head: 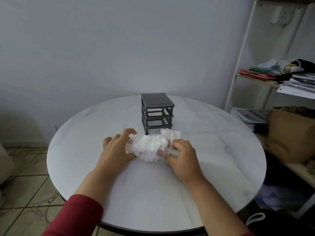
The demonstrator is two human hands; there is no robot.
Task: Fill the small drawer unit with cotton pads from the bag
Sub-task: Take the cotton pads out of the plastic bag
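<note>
A clear bag (pixel 152 148) stuffed with white cotton pads (pixel 146 142) lies at the middle of the round bench (pixel 153 193), its long axis running left to right. The left hand (pixel 116 149) cups its left end with arched fingers. The right hand (pixel 184 156) grips its right end. Just behind stands the grey drawer unit (pixel 157 113), front facing the person, its upper levels see-through. A cluttered shelf (pixel 255 79) and a cardboard box (pixel 289 133) sit beyond the right edge.

Your clear, crumpled bag (pixel 167 136) bulges with white cotton pads (pixel 151 145), held lying sideways between your left fingers (pixel 130 132) and right fingers (pixel 179 144). Just beyond them the dark grey drawer unit (pixel 157 106) stands upright, three tiers high.
</note>
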